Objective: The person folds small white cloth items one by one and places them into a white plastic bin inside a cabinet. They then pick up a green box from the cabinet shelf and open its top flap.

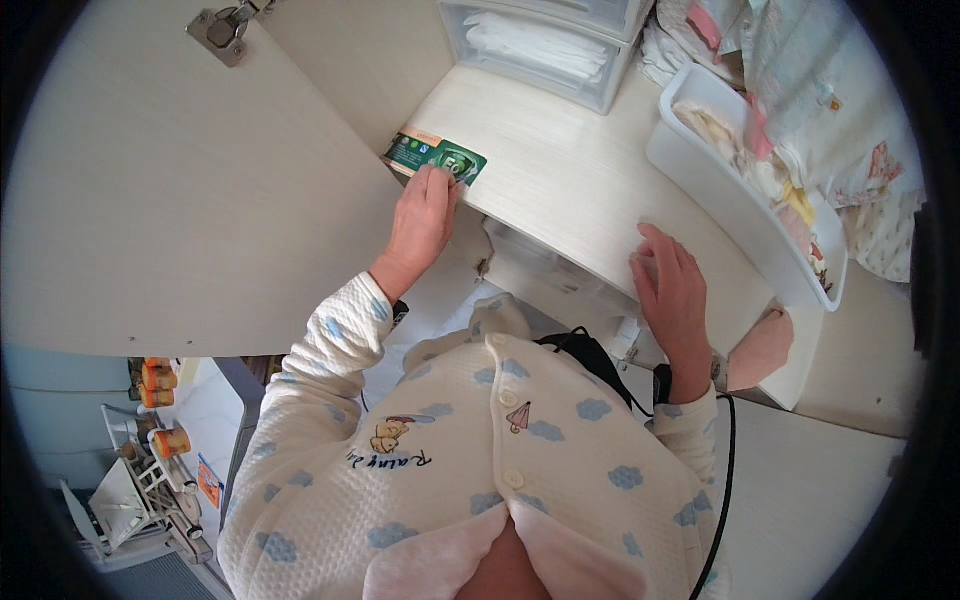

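My left hand (pixel 424 217) has its fingers bent together on the near edge of a flat green printed packet (pixel 420 154). The packet lies at the left end of a pale shelf (pixel 555 157), beside the cabinet's side panel; my fingers cover part of it, and my thumb is mostly hidden. At the right, my right hand (pixel 671 281) is over the shelf's front edge, thumb and fingers apart, with nothing seen in it. A long white plastic bin (pixel 712 176) of folded cloth items stands beyond my right hand. A pink cloth (pixel 763 349) lies on the shelf near my right wrist.
A clear drawer unit (pixel 536 82) with white cloths stands at the back. Printed fabrics (pixel 817 97) hang above the bin. The large cabinet door (pixel 165 195) with a metal hinge fills the left. Below are clear drawers (pixel 555 262); a black cable (pixel 727 480) runs at my right.
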{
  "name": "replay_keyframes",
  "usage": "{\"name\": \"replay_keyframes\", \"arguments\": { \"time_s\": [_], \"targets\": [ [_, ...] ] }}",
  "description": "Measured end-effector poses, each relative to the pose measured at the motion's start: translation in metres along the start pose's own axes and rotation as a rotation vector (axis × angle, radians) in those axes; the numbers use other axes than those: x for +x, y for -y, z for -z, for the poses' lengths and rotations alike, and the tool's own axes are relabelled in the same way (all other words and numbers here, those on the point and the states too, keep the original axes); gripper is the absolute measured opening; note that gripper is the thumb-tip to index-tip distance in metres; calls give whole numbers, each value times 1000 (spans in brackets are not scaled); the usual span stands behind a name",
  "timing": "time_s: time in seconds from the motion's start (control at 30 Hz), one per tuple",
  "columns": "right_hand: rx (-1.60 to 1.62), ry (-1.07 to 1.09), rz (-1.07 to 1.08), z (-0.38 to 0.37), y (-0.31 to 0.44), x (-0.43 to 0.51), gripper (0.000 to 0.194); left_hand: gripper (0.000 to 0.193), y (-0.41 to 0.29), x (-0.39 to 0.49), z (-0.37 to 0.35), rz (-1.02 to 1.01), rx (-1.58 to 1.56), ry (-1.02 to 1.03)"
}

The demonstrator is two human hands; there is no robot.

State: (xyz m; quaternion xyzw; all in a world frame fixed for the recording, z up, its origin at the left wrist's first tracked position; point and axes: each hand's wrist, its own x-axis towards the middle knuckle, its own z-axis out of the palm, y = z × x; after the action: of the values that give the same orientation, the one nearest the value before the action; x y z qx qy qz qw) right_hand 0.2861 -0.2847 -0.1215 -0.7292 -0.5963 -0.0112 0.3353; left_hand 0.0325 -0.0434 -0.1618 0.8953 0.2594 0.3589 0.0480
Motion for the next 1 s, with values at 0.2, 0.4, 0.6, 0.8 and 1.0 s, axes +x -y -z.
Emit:
{"name": "replay_keyframes", "arguments": {
  "time_s": [0.2, 0.4, 0.6, 0.8, 1.0],
  "targets": [
    [35, 145, 141, -6, 46, 47, 27, 17, 5, 7, 15, 146, -209, 71],
    [73, 313, 135, -63, 85, 91, 26, 11, 11, 13, 20, -67, -153, 60],
    [46, 222, 181, -110, 92, 112, 24, 9, 15, 16, 26, -155, -56, 189],
    [99, 208, 155, -119, 86, 113, 24, 10, 22, 26, 34, -227, -13, 291],
    [149, 189, 126, -122, 84, 114, 22, 12, 31, 41, 36, -222, -105, 302]
  ]
}}
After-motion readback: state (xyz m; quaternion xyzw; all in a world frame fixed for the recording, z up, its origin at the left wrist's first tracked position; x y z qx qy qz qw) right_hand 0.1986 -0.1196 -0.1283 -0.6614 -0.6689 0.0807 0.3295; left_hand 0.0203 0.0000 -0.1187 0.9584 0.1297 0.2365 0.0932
